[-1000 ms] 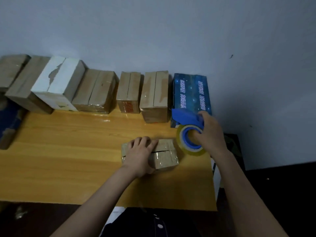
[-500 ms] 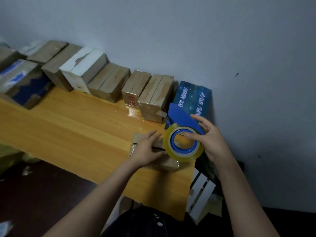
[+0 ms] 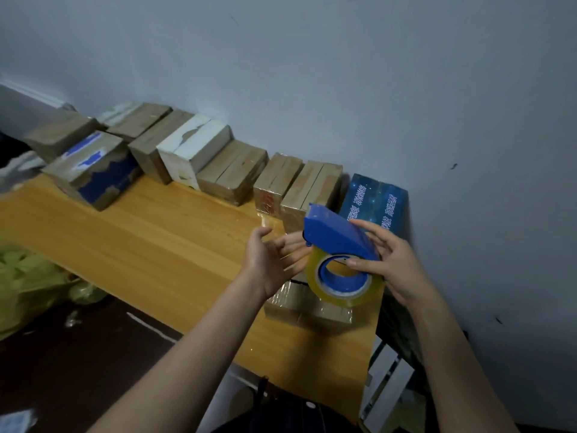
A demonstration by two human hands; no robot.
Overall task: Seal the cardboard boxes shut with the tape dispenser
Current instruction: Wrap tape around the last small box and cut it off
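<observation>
Two hands up, I saw: the right hand (image 3: 393, 264) gripped the blue plastic tape dispenser with its yellowish roll (image 3: 337, 239), nose aimed upper left. The left hand (image 3: 268, 260), spread and empty, hovered just left of that nose. The small tape-wrapped brown cardboard box (image 3: 306, 304) lay directly beneath, lower centre-right, long axis left-to-right.

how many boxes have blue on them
2. A brown box with blue patches sits at the table's left, in front of the wall row; a dark blue printed box ends the row on the right, behind the tape dispenser. Faces turned away could hide more.
</observation>
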